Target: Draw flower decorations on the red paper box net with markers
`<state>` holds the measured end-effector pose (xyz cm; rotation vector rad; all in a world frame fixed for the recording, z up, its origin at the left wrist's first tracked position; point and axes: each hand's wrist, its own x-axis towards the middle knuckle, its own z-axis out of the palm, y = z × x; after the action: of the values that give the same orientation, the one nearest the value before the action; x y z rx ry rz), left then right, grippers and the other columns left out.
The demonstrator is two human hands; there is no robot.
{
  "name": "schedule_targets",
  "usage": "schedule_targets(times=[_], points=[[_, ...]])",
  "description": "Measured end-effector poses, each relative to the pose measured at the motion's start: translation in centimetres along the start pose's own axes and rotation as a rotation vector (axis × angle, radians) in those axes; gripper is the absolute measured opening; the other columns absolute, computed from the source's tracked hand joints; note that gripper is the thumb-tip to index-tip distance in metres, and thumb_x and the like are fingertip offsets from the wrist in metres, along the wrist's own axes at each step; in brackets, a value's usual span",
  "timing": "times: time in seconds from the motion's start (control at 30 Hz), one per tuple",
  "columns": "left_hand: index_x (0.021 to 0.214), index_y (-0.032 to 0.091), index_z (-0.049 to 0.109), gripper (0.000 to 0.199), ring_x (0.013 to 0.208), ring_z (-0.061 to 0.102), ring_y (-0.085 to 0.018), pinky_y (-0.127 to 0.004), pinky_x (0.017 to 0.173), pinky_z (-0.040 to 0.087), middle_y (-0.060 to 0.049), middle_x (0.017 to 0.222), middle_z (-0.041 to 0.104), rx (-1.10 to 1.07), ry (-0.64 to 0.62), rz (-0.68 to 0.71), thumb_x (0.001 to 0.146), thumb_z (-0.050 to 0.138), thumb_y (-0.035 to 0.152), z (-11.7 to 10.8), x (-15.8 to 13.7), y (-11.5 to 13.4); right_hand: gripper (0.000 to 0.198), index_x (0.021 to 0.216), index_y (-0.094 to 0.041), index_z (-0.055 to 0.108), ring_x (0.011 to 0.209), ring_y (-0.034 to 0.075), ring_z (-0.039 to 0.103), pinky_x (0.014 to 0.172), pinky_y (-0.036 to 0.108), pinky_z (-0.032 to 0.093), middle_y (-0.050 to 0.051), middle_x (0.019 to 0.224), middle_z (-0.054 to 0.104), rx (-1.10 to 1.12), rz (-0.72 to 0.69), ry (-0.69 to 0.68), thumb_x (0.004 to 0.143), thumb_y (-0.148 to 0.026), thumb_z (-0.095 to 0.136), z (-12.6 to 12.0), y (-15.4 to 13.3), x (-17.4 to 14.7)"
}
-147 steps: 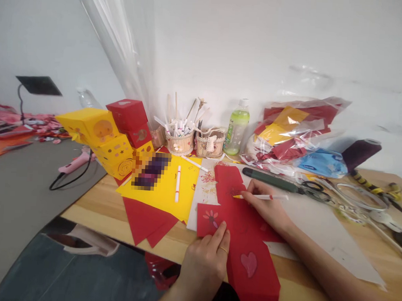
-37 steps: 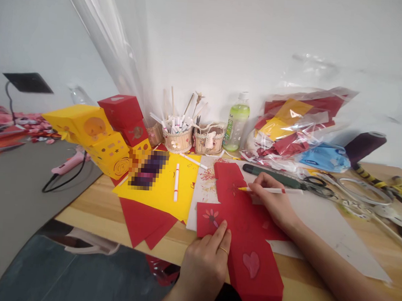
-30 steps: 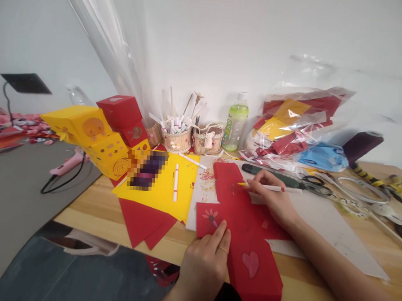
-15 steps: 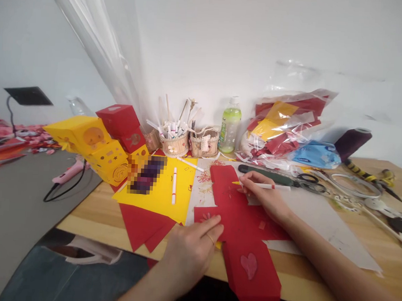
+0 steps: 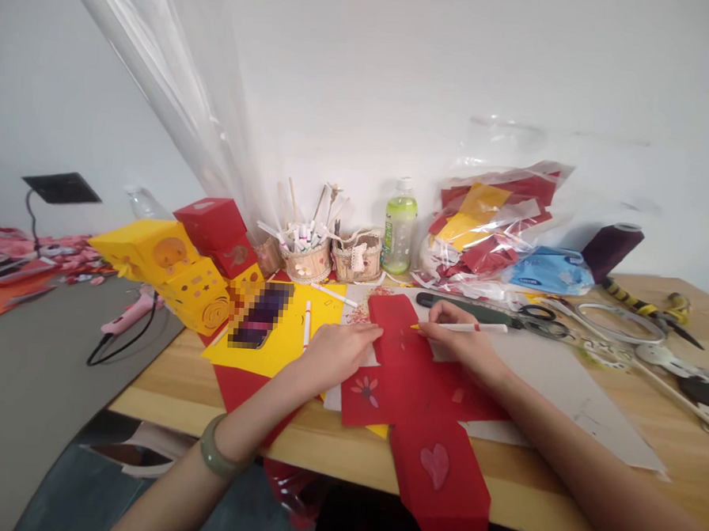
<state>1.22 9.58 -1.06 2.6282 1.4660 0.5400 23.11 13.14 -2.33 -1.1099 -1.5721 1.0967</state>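
A red cross-shaped box cutout (image 5: 411,387) lies on a grey board, its lower flap with a pink heart (image 5: 435,465) hanging past the table edge. On its left flap is a drawn flower (image 5: 365,390). My right hand (image 5: 461,338) pinches a white marker (image 5: 475,328), whose yellow tip is at the upper panel beside small marks. Whether the tip touches the paper I cannot tell. With fingers stretched out, my left hand (image 5: 350,351) rests on the upper panel's left edge; a green bangle (image 5: 217,448) circles that wrist.
Yellow paper (image 5: 328,308) carries a pixelated dark object (image 5: 261,316) and a capped marker (image 5: 307,324). Yellow boxes (image 5: 147,243) and red boxes (image 5: 211,222) stand left. Behind are a marker basket (image 5: 308,263), a bottle (image 5: 399,228) and a bag of paper scraps (image 5: 488,217). Scissors (image 5: 544,327) lie right.
My left hand has moved up the cutout from the left flap to the upper panel's edge, uncovering the flower. My right hand still holds the marker over the same panel. The view has shifted slightly.
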Motion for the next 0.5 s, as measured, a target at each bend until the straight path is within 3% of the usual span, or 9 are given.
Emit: schedule_targets(times=[0.1, 0.2, 0.3, 0.4, 0.5], points=[[0.118, 0.020, 0.057, 0.042, 0.094, 0.063, -0.019, -0.030, 0.079, 0.049, -0.004, 0.112, 0.065, -0.091, 0.115, -0.185, 0.082, 0.037, 0.011, -1.6, -1.0, 0.0, 0.019, 0.066, -0.021, 0.050, 0.066, 0.013, 0.051, 0.063, 0.025, 0.043, -0.004, 0.067, 0.051, 0.049, -0.058, 0.084, 0.071, -0.030, 0.066, -0.9, -1.1, 0.1], [0.117, 0.013, 0.056, 0.044, 0.073, 0.062, -0.015, -0.024, 0.066, 0.047, -0.004, 0.086, 0.071, -0.274, 0.194, -0.305, 0.080, 0.033, 0.011, -3.1, -3.4, 0.7, 0.015, 0.069, -0.021, 0.060, 0.074, 0.015, 0.054, 0.069, 0.028, 0.047, 0.000, 0.078, 0.056, 0.231, -0.085, 0.182, 0.070, -0.034, 0.068, -2.4, -2.5, 0.4], [0.106, 0.015, 0.058, 0.037, 0.060, 0.050, -0.011, -0.020, 0.055, 0.038, -0.002, 0.080, 0.067, -1.018, 0.330, -0.455, 0.071, 0.046, 0.016, -3.1, -7.1, 2.4, 0.021, 0.071, -0.021, 0.066, 0.069, 0.015, 0.054, 0.063, 0.027, 0.048, 0.001, 0.076, 0.059, 0.403, -0.096, 0.302, 0.070, -0.042, 0.067, -3.9, -3.8, 0.7], [0.089, 0.016, 0.056, 0.036, 0.052, 0.043, -0.007, -0.017, 0.047, 0.029, -0.001, 0.074, 0.065, -1.510, 0.269, -0.525, 0.055, 0.050, 0.007, -1.2, -10.8, 4.5, 0.024, 0.065, -0.021, 0.065, 0.054, 0.012, 0.045, 0.051, 0.024, 0.041, -0.001, 0.057, 0.052, 0.450, -0.117, 0.380, 0.071, -0.044, 0.065, -4.7, -4.8, 0.2], [0.085, 0.017, 0.052, 0.029, 0.050, 0.046, -0.007, -0.018, 0.048, 0.031, -0.002, 0.072, 0.066, -1.735, 0.124, -0.550, 0.059, 0.058, 0.006, 1.4, -13.4, 6.5, 0.022, 0.060, -0.021, 0.060, 0.049, 0.010, 0.036, 0.046, 0.023, 0.033, -0.004, 0.050, 0.043, 0.400, -0.144, 0.376, 0.074, -0.037, 0.065, -4.4, -5.5, -2.1]])
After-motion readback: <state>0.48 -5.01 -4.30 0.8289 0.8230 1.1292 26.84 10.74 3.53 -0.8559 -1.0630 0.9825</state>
